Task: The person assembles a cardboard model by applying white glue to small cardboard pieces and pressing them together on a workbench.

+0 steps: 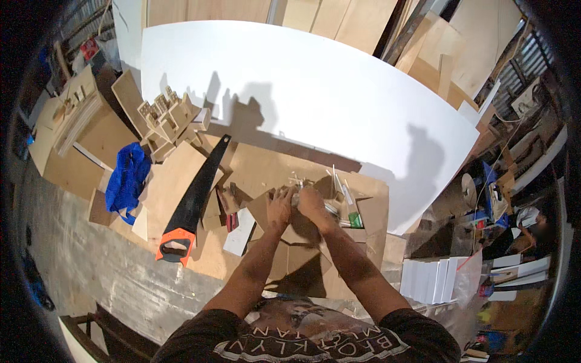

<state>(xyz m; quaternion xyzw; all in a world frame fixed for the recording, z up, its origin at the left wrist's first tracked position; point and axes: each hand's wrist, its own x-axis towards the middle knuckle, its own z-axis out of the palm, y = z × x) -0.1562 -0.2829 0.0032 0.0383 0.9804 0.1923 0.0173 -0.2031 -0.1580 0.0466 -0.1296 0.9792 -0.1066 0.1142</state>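
Note:
My left hand (279,209) and my right hand (312,203) work close together over the middle of the wooden bench (260,160). Both are closed, with fingers bent round a small light-coloured piece that they mostly hide; its kind cannot be made out. Brown cardboard (279,257) lies beneath my wrists. Just right of my right hand are thin pale sticks (345,190) and a small green item (355,219). On the left, a white block (240,232) rests by a red-and-black object (232,221). Farther left lies a handsaw (195,190) with a black blade and orange handle.
A large white panel (321,91) spans the far side. Small wooden assemblies (166,124) are heaped at the back left, near a blue bag (128,175). White boards (430,280) stand at the right. Another person (532,224) is partly visible at the far right.

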